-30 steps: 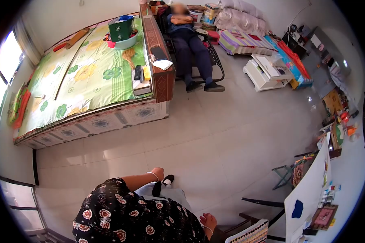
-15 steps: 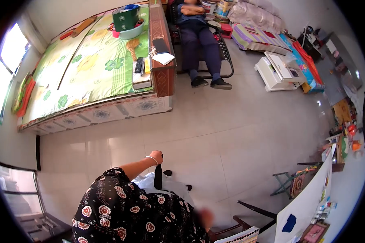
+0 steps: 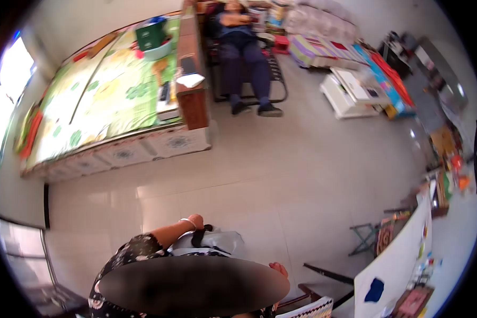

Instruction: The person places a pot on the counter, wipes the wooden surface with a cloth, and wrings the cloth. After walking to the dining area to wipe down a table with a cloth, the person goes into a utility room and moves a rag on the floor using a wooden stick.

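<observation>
My left hand [image 3: 196, 221], with a pale bracelet at the wrist, is closed around the top of a black strap-like piece [image 3: 197, 238]. Below and beside it, pale grey-white material [image 3: 228, 242] spreads near my body; whether it is a bag or clothing I cannot make out. At the right of my body, my right hand [image 3: 279, 269] shows only in part, fingers slightly apart and nothing visible in them. It is nearest to a dark wooden chair [image 3: 307, 290]. A dark blurred oval hides most of my patterned black top [image 3: 138, 250].
A bed [image 3: 106, 106] with a green box [image 3: 150, 36] in a basin stands at the upper left. Beside it a person [image 3: 244, 58] reclines on a lounge chair. A white cabinet [image 3: 352, 93], a folding stool [image 3: 363, 238] and a white board-like surface [image 3: 392, 254] are to the right.
The view has shifted, so the room sits slightly further left. My left hand has come lower and closer to my body, still on the black strap. My right hand now shows more clearly.
</observation>
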`<action>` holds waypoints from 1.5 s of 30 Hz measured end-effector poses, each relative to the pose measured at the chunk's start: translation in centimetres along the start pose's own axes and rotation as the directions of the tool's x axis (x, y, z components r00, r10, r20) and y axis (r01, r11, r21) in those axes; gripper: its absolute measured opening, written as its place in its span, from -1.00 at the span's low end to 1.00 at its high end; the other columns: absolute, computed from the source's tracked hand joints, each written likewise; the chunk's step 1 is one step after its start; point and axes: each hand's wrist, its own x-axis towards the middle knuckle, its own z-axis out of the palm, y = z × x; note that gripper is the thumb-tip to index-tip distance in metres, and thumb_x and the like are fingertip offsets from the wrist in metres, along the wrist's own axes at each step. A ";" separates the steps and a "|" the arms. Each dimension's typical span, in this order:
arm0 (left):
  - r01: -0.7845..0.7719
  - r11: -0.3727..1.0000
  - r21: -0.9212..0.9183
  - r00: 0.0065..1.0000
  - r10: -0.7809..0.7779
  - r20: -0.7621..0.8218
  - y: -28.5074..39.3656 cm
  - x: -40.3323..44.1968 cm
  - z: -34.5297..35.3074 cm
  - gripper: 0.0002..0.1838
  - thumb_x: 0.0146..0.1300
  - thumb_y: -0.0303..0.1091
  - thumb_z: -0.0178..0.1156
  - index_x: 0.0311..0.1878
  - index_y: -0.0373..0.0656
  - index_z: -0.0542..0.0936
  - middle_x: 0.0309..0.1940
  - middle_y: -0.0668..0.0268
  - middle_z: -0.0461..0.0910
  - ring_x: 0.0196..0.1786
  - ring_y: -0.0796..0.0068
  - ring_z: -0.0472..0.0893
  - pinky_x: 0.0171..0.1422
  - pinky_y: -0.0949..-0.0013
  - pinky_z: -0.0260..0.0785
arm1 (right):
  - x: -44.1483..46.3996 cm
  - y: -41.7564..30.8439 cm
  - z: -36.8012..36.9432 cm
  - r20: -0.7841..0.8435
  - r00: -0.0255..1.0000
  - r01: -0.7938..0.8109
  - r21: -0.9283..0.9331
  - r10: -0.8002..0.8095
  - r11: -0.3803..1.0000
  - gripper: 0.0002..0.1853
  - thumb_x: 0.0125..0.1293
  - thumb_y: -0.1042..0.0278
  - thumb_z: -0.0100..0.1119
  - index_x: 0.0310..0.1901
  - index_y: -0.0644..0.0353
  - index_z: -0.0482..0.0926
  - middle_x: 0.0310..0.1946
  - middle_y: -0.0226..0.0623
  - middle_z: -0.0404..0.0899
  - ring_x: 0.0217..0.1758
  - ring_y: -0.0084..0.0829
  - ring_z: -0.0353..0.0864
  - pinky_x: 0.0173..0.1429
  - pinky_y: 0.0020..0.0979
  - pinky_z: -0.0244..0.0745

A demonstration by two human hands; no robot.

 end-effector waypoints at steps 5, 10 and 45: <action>-0.128 0.976 0.174 0.992 0.124 0.036 -0.3 0.5 0.3 -0.59 0.05 0.00 -0.07 -0.41 -0.14 0.61 -0.34 0.09 0.57 -0.18 0.13 0.54 -0.08 0.16 0.38 | 1.5 1.3 -0.8 0.155 0.988 0.026 -0.111 -0.008 0.994 -0.69 0.16 0.18 0.05 -0.21 0.28 0.49 -0.34 -0.22 0.59 -0.41 -0.44 0.60 -0.42 -0.53 0.46; -0.324 0.904 0.280 0.946 0.307 0.101 -2.6 4.9 0.8 -0.69 -0.08 -0.10 0.01 -0.54 -0.12 0.61 -0.51 0.10 0.56 -0.31 0.14 0.57 -0.15 0.20 0.41 | 0.7 0.6 -2.0 -0.035 0.997 0.064 -0.095 -0.067 0.993 -0.68 0.16 0.17 0.05 -0.21 0.28 0.51 -0.39 -0.31 0.59 -0.44 -0.51 0.58 -0.40 -0.55 0.44; -0.765 0.458 0.452 0.635 0.656 0.409 -4.6 15.7 -4.0 -0.69 -0.03 -0.08 0.03 -0.55 -0.07 0.64 -0.52 0.21 0.59 -0.36 0.18 0.59 -0.27 0.15 0.43 | -8.9 -2.2 5.9 0.221 0.927 0.340 -0.152 -0.304 0.928 -0.55 0.22 0.02 0.00 0.01 0.18 0.46 -0.09 -0.19 0.51 0.02 -0.34 0.45 0.15 -0.45 0.27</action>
